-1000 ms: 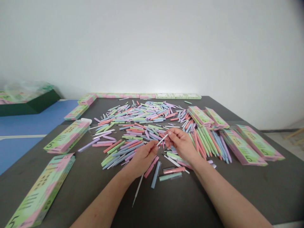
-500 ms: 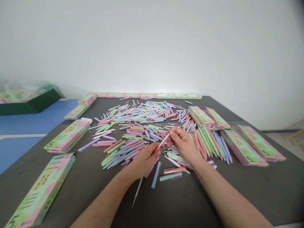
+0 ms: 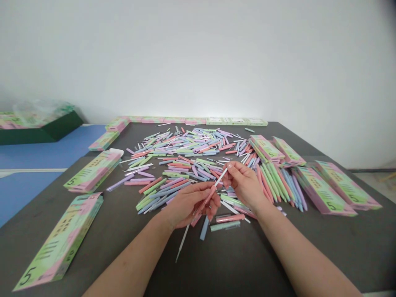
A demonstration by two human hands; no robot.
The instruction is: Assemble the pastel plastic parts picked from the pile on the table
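Note:
My left hand [image 3: 192, 203] is closed around a pink pen barrel [image 3: 205, 202] that slants up to the right. A thin white refill [image 3: 220, 178] sticks out of the barrel's upper end. My right hand [image 3: 246, 185] pinches that refill near its tip between thumb and fingers. Below my left hand another white refill [image 3: 182, 244] points toward me; its upper end is hidden, so I cannot tell whether it touches the hand. Close by lie a blue pen piece [image 3: 204, 229], a pink one [image 3: 230, 218] and a pale green one [image 3: 225, 226].
Loose pen parts [image 3: 185, 144] cover the middle of the dark table [image 3: 235, 268]. A row of pens [image 3: 275, 181] lies right of my hands. Printed boxes [image 3: 58, 243] line the left, back and right. A dark green tray [image 3: 58, 128] stands on a blue surface [image 3: 27, 185].
Both hands still hold the pen parts and sit slightly further right in view. My left hand has turned, so more of the pink barrel shows. The whole view has shifted a little.

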